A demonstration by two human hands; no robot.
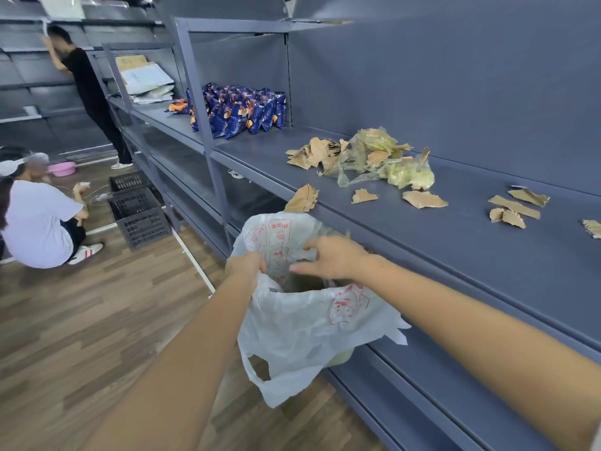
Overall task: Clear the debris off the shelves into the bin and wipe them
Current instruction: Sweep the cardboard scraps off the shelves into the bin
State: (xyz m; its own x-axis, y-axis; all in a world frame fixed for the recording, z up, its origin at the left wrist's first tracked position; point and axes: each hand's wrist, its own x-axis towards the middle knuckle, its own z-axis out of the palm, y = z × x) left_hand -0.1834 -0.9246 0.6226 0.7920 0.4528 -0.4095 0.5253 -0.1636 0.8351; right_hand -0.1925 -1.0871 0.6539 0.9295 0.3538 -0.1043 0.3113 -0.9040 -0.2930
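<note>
A grey metal shelf (pixel 439 242) runs across the right side. Torn cardboard scraps (pixel 422 199) and crumpled yellowish plastic wrap (pixel 377 157) lie scattered on it. One cardboard piece (pixel 303 198) hangs over the shelf's front edge. Below that edge sits a bin lined with a white plastic bag with red print (pixel 302 323). My left hand (pixel 245 266) grips the bag's near-left rim. My right hand (pixel 331 257) is over the bag's mouth with fingers spread, holding nothing that I can see.
Blue snack packets (pixel 247 112) stand on the shelf further left, with flat boxes (pixel 143 78) beyond. Black crates (pixel 138 209) rest on the wooden floor. One person crouches at left (pixel 35 219); another stands at the far shelving (pixel 87 89).
</note>
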